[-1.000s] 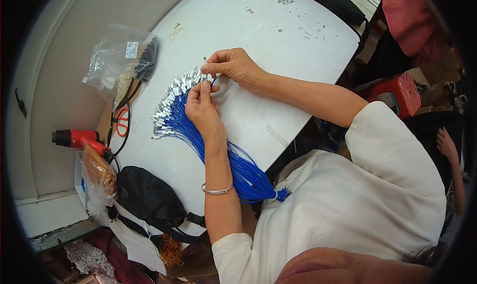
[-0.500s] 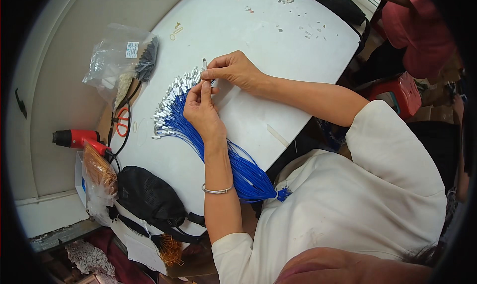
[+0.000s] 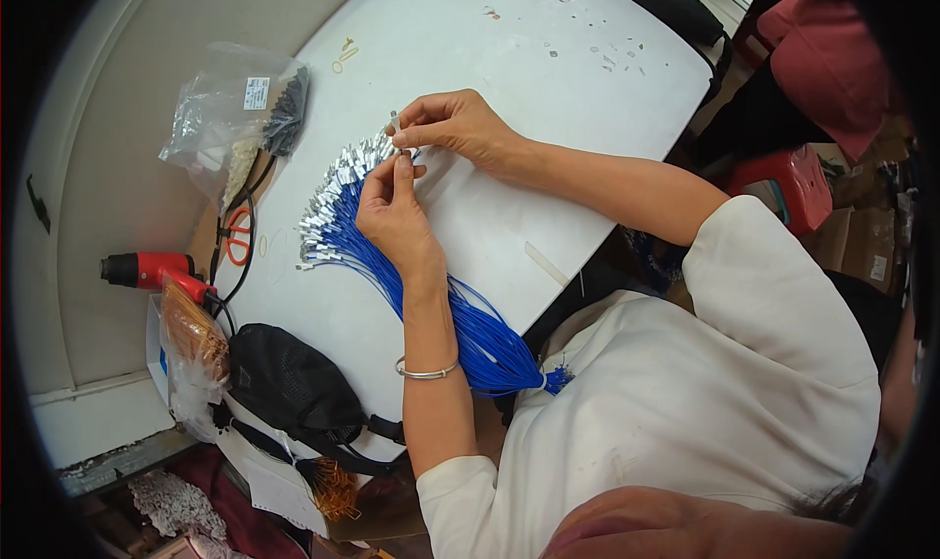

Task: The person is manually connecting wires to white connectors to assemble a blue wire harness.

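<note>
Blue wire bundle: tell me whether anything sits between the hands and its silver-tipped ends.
Nothing visible does. The left hand lies on the blue wire bundle, and the right hand pinches one silver tip at the fan's upper end, on the white table.

heat gun; scissors – black pouch

Wire bundle on table; scissors, bag left.

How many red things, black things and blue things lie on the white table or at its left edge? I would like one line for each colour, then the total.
Red: 2, heat gun and scissors
Black: 1, mesh pouch
Blue: 1, bundle of blue cords
Total: 4
</note>
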Tool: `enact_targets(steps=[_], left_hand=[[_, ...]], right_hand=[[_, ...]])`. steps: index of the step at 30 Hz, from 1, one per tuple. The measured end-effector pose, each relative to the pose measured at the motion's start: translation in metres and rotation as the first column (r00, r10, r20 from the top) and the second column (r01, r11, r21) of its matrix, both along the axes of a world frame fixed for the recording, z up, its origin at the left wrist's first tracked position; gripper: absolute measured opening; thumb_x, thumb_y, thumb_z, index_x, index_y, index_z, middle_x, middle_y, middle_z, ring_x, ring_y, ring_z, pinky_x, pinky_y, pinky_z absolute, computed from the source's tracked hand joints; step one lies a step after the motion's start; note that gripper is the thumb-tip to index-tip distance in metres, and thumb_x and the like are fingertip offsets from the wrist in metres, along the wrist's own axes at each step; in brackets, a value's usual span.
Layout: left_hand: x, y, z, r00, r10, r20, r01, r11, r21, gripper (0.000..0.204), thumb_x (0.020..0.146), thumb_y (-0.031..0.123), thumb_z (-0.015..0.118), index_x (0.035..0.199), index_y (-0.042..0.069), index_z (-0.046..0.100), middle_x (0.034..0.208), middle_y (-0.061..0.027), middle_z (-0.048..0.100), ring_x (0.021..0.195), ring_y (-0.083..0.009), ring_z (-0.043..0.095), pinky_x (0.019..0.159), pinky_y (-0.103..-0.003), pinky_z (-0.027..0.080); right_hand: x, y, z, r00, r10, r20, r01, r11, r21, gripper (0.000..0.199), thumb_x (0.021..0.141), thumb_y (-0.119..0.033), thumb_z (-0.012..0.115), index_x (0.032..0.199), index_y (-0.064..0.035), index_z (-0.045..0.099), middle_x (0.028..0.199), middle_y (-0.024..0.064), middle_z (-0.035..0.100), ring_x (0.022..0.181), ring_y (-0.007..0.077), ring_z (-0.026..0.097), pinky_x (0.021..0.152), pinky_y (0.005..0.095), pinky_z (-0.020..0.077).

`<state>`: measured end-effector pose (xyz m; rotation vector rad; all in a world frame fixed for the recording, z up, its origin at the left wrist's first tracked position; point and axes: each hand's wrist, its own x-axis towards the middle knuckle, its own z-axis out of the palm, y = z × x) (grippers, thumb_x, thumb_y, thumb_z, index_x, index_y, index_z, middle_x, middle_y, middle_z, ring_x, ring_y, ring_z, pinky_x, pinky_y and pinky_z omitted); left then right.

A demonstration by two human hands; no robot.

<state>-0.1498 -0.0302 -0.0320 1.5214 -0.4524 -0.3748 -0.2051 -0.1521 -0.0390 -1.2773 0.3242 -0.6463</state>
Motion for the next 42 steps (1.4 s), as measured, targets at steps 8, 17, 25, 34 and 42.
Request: enact_targets(steps=[8,17,25,34,42], left_hand=[[0.004,-0.002,0.003,0.928,0.046,0.371,-0.009,0.995,-0.101,0.022,0.093,0.015,0.064,0.108,-0.001,0.068,0.082,-0.0063,0.069,0.076,-0.0118,0.063,0.07,-0.022,0.047],[0.01,0.001,0.008,0.99,-0.009,-0.137,-0.015,0.985,-0.172,0.019,0.091,0.013,0.067,0.104,0.0,0.07,0.084,-0.0077,0.072,0.078,-0.0152,0.068,0.072,-0.022,0.052],[0.005,-0.001,0.004,0.978,0.076,0.194,-0.058,0.994,-0.097,0.021,0.086,0.01,0.072,0.104,0.001,0.072,0.086,-0.0084,0.073,0.074,-0.011,0.064,0.066,-0.021,0.051],[0.003,0.0,0.004,0.907,0.094,0.411,-0.116,0.993,0.028,0.018,0.086,0.009,0.072,0.102,0.003,0.072,0.086,-0.0057,0.072,0.074,-0.0109,0.063,0.067,-0.02,0.05],[0.001,0.003,0.005,0.937,0.086,0.34,-0.095,0.995,0.01,0.015,0.087,0.01,0.071,0.1,0.002,0.072,0.084,-0.0057,0.071,0.074,-0.0111,0.063,0.068,-0.021,0.051]], right_hand=[[0.002,-0.006,0.008,0.98,0.143,0.142,-0.134,0.989,-0.067,0.012,0.083,-0.013,0.072,0.094,-0.0107,0.077,0.115,0.0104,0.067,0.092,0.0176,0.065,0.085,0.0259,0.0511],[-0.001,-0.005,0.01,0.984,0.129,0.127,-0.103,0.976,-0.19,0.016,0.083,-0.016,0.072,0.098,-0.0102,0.077,0.11,0.0104,0.07,0.092,0.0177,0.064,0.088,0.0279,0.0486],[-0.001,-0.014,0.003,0.999,-0.04,-0.032,0.034,0.985,-0.17,0.015,0.082,-0.02,0.073,0.088,-0.0071,0.076,0.083,0.0073,0.073,0.08,0.0113,0.062,0.077,0.0201,0.0455],[-0.003,-0.013,0.005,0.997,-0.051,-0.062,0.04,0.985,-0.167,0.014,0.081,-0.019,0.073,0.085,-0.0058,0.075,0.078,0.0057,0.071,0.073,0.0101,0.061,0.075,0.0201,0.0455],[-0.004,-0.013,0.004,0.999,-0.022,-0.046,0.012,0.978,-0.207,0.014,0.08,-0.018,0.074,0.085,-0.0057,0.075,0.077,0.005,0.071,0.072,0.0097,0.059,0.074,0.0202,0.0449]])
